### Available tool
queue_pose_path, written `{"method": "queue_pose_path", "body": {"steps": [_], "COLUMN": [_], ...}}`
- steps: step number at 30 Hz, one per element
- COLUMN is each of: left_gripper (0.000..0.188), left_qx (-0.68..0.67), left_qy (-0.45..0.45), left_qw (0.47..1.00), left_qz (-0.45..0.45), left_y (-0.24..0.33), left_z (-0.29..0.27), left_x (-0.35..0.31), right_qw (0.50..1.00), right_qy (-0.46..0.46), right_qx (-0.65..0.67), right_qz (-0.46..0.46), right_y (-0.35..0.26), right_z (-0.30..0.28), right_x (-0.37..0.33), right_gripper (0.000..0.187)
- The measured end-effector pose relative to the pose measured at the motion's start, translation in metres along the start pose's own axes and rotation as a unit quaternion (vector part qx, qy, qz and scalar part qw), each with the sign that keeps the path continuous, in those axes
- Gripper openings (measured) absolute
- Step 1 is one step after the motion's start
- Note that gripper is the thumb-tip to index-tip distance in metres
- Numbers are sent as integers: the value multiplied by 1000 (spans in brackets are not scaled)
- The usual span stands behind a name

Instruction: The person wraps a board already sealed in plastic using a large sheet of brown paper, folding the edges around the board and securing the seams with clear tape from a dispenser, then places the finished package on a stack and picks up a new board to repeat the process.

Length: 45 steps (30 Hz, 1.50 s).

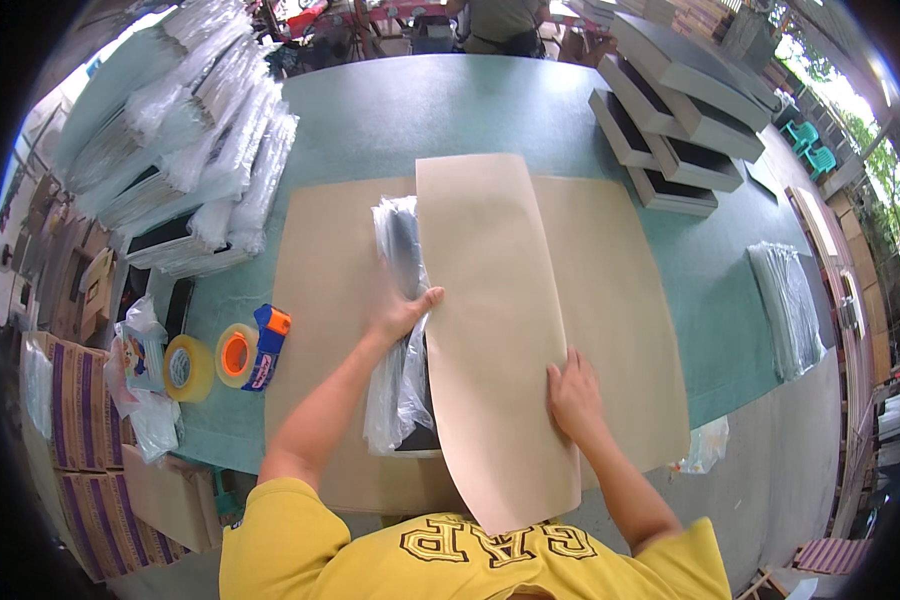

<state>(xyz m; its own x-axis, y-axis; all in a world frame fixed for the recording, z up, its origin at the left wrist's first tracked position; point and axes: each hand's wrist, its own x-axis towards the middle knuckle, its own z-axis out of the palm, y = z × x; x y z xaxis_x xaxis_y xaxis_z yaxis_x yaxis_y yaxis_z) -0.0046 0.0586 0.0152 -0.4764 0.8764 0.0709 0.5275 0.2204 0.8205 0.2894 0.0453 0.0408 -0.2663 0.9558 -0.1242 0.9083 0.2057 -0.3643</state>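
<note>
A large brown paper sheet [620, 300] lies on the green table, with a long section of it folded over as a curved flap [490, 300]. Partly under this flap rests a dark, flat item wrapped in clear plastic [402, 400]; its right side is hidden. My left hand [402, 315] rests on the wrapped item, thumb stretched towards the flap's left edge and fingers blurred. Along the flap's right fold lies my right hand [576, 400], fingers stretched out on the paper.
Plastic-wrapped flat packages [190, 150] are piled at the far left. A tape dispenser [266, 345] and a tape roll [187, 368] sit left of the paper. Dark-topped, pale-sided slabs [680, 120] are stacked far right; another wrapped bundle [785, 310] lies at the right edge. Someone [500, 25] is beyond the table.
</note>
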Motion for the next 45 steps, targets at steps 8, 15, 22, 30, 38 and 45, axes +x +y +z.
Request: {"method": "queue_pose_path", "body": {"steps": [8,15,22,30,38,45], "left_gripper": [113,78,52,35,37,22], "left_qx": [37,421,478,377,384,88], "left_qy": [-3,168,201,187,136,-97], "left_qw": [998,891,840,905,893,960], "left_qz": [-59,-17,-163,-58,-193,-246], "left_y": [-4,-77,-152,-147,-132,-26], "left_z": [-6,-92,-190,-169,-148,-180], "left_x": [-5,-56,-185,-180,-127,-93], "right_qw": [962,962,951,948,950,957], "right_qy": [36,53,62,73,77,72], "right_qx": [-51,-59,-71,-102,-107,-100], "right_qz": [-266,-261,-294,-293,-283,-262], "right_y": [-49,-37,-45,-42,-47,-42], "right_z": [35,34,39,39,33,33], "right_x": [94,93,93,96,93,96], "right_gripper": [53,51,49,49,48,50]}}
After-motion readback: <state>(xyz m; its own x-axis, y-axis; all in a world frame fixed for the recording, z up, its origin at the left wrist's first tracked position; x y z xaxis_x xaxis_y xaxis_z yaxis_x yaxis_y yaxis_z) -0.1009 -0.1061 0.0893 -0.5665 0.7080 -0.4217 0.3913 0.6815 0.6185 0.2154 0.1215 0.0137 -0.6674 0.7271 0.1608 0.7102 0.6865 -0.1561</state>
